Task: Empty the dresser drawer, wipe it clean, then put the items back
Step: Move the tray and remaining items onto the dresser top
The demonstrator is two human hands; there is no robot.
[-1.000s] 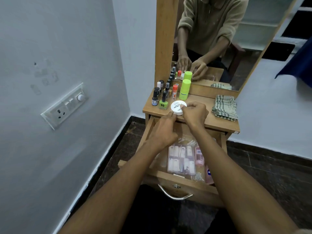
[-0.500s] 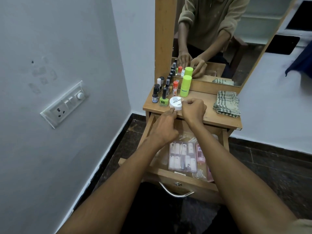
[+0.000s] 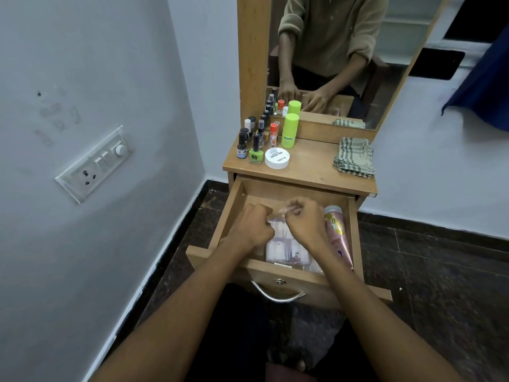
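Note:
The wooden drawer [image 3: 275, 274] is pulled out under the dresser top [image 3: 311, 172]. Both hands are inside it. My left hand [image 3: 252, 227] and my right hand [image 3: 305, 221] have curled fingers pinching a clear plastic packet [image 3: 286, 250] of small white and pink items. A pink tube [image 3: 337, 235] lies along the drawer's right side. On the dresser top stand a white round jar [image 3: 277, 158], a lime-green bottle [image 3: 289, 130], an orange-capped tube [image 3: 273, 134] and several nail polish bottles [image 3: 254, 150]. A folded checked cloth [image 3: 354, 157] lies at the right.
A mirror [image 3: 344, 51] rises behind the dresser top and reflects the person. A grey wall with a switch and socket plate [image 3: 95, 164] is close on the left. A metal handle [image 3: 278, 295] sticks out from the drawer front. The floor is dark stone.
Both hands left the white jar on the dresser top and dropped down into the drawer, where they now pinch the plastic packet. The camera tilted down.

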